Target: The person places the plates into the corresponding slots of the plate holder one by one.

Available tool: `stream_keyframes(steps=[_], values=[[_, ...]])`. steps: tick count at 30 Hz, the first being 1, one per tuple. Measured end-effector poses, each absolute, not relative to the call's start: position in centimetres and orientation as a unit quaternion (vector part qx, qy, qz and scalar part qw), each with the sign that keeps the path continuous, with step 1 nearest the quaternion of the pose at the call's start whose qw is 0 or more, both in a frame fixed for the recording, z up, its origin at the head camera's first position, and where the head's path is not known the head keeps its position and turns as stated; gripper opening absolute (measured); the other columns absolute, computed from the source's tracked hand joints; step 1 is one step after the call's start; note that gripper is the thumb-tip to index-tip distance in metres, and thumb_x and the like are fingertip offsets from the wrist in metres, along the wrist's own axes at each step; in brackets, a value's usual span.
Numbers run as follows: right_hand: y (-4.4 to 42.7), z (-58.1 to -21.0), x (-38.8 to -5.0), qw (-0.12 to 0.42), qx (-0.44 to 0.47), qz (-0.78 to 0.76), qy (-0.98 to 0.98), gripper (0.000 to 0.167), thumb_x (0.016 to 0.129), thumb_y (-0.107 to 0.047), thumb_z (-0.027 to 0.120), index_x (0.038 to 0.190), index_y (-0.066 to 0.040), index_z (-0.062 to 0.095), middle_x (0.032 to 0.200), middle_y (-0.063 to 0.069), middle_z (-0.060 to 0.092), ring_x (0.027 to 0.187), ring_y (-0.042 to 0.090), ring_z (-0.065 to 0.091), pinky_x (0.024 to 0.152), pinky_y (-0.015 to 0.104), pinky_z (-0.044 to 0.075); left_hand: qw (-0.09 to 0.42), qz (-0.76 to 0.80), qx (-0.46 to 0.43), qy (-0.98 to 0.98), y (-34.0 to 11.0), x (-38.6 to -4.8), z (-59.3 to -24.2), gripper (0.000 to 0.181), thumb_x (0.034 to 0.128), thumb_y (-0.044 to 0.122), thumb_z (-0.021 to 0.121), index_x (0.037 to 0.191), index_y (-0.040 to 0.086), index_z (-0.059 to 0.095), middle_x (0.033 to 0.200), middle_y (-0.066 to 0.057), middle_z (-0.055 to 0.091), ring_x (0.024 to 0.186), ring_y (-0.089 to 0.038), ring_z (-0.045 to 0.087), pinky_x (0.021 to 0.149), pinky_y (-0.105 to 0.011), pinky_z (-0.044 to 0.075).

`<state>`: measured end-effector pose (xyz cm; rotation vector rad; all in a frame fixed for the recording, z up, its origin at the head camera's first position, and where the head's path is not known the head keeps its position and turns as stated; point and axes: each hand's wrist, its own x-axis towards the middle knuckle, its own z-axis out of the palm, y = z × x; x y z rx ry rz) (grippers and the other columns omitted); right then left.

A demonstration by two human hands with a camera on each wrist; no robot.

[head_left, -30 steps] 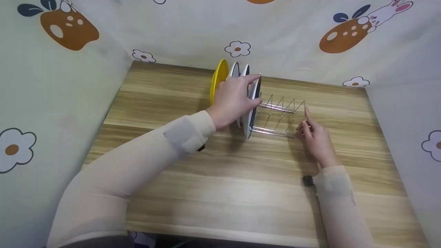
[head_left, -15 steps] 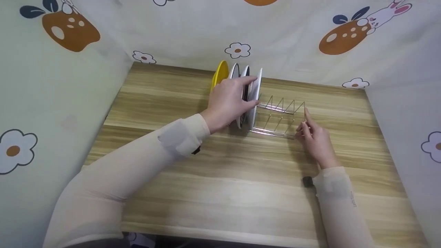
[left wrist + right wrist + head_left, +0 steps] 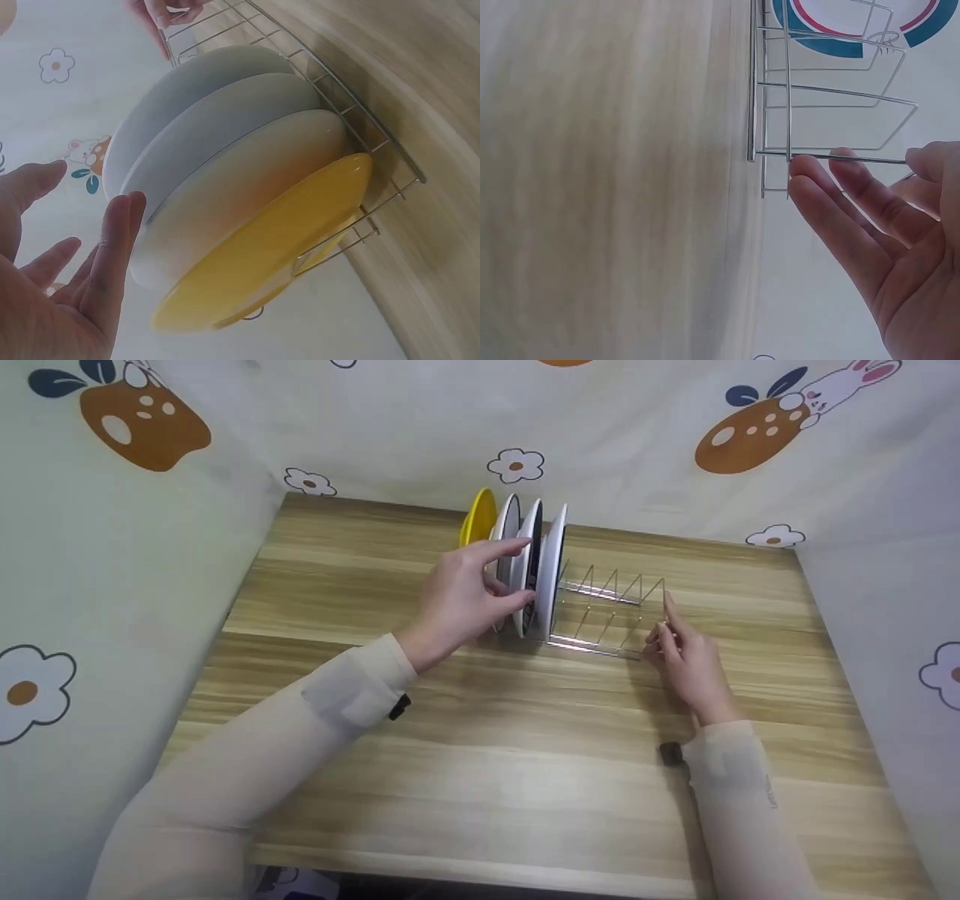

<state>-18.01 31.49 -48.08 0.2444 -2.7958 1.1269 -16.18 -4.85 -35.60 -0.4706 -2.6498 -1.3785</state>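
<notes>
Upright in a wire dish rack (image 3: 594,648) stand a yellow plate (image 3: 480,516) and three white-backed plates, the rightmost white plate (image 3: 552,574) being nearest the rack's middle. My left hand (image 3: 459,596) hovers just left of and in front of the plates, thumb and fingers spread around nothing. In the left wrist view the left hand (image 3: 52,322) is apart from the plate rims. My right hand (image 3: 691,664) holds the rack's right end, fingertips and thumb against the end wire in the right wrist view. Red and teal rings show on a plate (image 3: 825,43) there.
The rack stands on a wood-grain table (image 3: 480,780) near its back edge. Several bare slots lie between the rightmost plate and my right hand. Cloth walls (image 3: 420,427) with fruit and flower prints enclose the table at the back and both sides.
My left hand has let go of the rightmost white plate and drawn back left and toward me. That plate has settled upright in the rack. My right hand has stayed at the rack's end.
</notes>
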Motion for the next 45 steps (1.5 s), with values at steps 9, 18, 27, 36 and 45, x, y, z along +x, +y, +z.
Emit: stream_keyframes(steps=[9, 18, 27, 36, 45], values=[[31.5, -47.9, -17.5, 0.036, 0.063, 0.373, -0.925, 0.058, 0.111, -0.023, 0.045, 0.164, -0.031, 0.023, 0.103, 0.014, 0.072, 0.093, 0.03, 0.073, 0.086, 0.033, 0.063, 0.068, -0.496, -0.158, -0.851, -5.6, -14.6, -37.3, 0.063, 0.0824, 0.024, 0.089, 0.141, 0.02, 0.065, 0.132, -0.002, 0.068, 0.099, -0.02, 0.067, 0.08, -0.029, 0.063], [31.7, -47.4, -17.5, 0.028, 0.055, 0.374, -0.925, 0.06, 0.111, -0.022, 0.045, 0.164, -0.035, 0.021, 0.105, 0.015, 0.071, 0.092, 0.028, 0.073, 0.081, 0.017, 0.06, 0.085, -0.534, -0.142, -0.829, -6.1, -13.2, -39.2, 0.063, 0.0805, 0.024, 0.09, 0.139, 0.022, 0.067, 0.135, -0.002, 0.063, 0.113, -0.026, 0.065, 0.083, -0.034, 0.064], [31.8, -47.2, -17.9, 0.032, 0.055, 0.388, -0.919, 0.06, 0.11, -0.021, 0.047, 0.164, -0.03, 0.022, 0.103, 0.016, 0.071, 0.09, 0.03, 0.073, 0.083, 0.028, 0.064, 0.098, -0.528, -0.128, -0.834, -6.9, -12.2, -40.7, 0.067, 0.0776, 0.026, 0.092, 0.14, 0.022, 0.066, 0.136, -0.001, 0.062, 0.124, -0.024, 0.062, 0.09, -0.03, 0.06], [31.6, -47.8, -17.6, 0.04, 0.058, 0.381, -0.922, 0.061, 0.109, -0.026, 0.052, 0.163, -0.034, 0.026, 0.113, 0.016, 0.072, 0.096, 0.031, 0.074, 0.081, 0.019, 0.061, 0.077, -0.547, -0.086, -0.829, -8.3, -11.2, -43.0, 0.067, 0.0776, 0.027, 0.092, 0.139, 0.021, 0.066, 0.135, -0.001, 0.061, 0.123, -0.026, 0.06, 0.099, -0.037, 0.058], [32.7, -47.9, -17.2, 0.043, 0.071, 0.38, -0.921, 0.067, 0.104, -0.033, 0.061, 0.163, -0.027, 0.029, 0.15, 0.02, 0.054, 0.12, 0.041, 0.067, 0.102, 0.053, 0.057, 0.088, -0.549, -0.056, -0.83, -9.3, -11.0, -44.0, 0.071, 0.0769, 0.027, 0.092, 0.142, 0.02, 0.063, 0.135, -0.005, 0.06, 0.121, -0.021, 0.057, 0.102, -0.041, 0.056]])
